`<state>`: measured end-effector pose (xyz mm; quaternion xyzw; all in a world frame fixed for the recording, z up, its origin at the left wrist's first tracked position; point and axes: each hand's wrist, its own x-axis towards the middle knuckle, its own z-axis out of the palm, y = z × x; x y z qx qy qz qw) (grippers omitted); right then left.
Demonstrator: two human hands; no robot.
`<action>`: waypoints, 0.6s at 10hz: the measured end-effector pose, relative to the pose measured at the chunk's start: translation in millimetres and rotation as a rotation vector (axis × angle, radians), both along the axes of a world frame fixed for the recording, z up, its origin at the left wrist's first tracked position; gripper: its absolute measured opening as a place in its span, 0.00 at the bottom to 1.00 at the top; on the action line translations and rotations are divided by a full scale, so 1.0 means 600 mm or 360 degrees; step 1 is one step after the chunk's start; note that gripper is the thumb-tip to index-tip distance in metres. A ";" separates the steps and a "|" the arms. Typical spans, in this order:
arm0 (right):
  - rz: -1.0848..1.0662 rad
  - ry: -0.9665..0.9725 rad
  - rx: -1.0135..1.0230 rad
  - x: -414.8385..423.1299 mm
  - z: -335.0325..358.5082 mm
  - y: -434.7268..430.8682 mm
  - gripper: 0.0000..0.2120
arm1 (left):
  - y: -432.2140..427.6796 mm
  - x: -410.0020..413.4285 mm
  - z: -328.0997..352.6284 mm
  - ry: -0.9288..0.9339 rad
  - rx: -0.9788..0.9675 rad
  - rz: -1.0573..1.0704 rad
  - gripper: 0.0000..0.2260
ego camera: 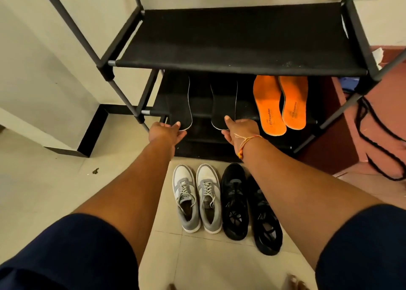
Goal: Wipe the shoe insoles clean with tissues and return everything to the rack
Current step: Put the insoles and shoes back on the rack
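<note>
Two black insoles with white edges lie on a lower shelf of the black shoe rack (pixel 219 68). My left hand (pixel 165 131) pinches the heel of the left black insole (pixel 179 101). My right hand (pixel 240 131) grips the heel of the right black insole (pixel 223 103). Two orange insoles (pixel 280 103) rest side by side on the same shelf, to the right. On the floor in front of the rack stand a grey-and-white pair of sneakers (pixel 196 198) and a black pair of sneakers (pixel 250 206). No tissue is in view.
The rack's upper shelf overhangs the insoles' toes. A white wall with a black skirting (pixel 94 131) is on the left. A reddish bag with a black cord (pixel 377 140) lies right of the rack. A small bit of debris (pixel 95 170) sits on the tiled floor.
</note>
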<state>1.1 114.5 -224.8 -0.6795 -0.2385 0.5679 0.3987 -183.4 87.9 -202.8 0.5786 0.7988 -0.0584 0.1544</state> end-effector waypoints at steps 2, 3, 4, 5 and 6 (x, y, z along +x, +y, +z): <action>0.0053 0.0013 0.0085 -0.018 -0.017 -0.017 0.17 | 0.008 0.009 -0.006 -0.0013 -0.0032 0.0117 0.36; -0.0013 0.0090 0.0115 -0.038 -0.023 -0.027 0.13 | 0.011 0.007 -0.016 -0.0064 0.0047 0.0111 0.38; -0.0048 0.0232 0.0124 -0.044 -0.019 -0.020 0.13 | 0.013 0.008 -0.023 -0.0085 -0.0008 0.0091 0.39; -0.0116 0.0382 0.0135 -0.040 -0.012 -0.018 0.14 | 0.010 0.009 -0.041 -0.0266 0.0152 0.0134 0.37; -0.0196 0.0446 0.0157 -0.039 -0.017 -0.034 0.15 | -0.001 0.023 -0.042 -0.2083 0.0661 0.1503 0.20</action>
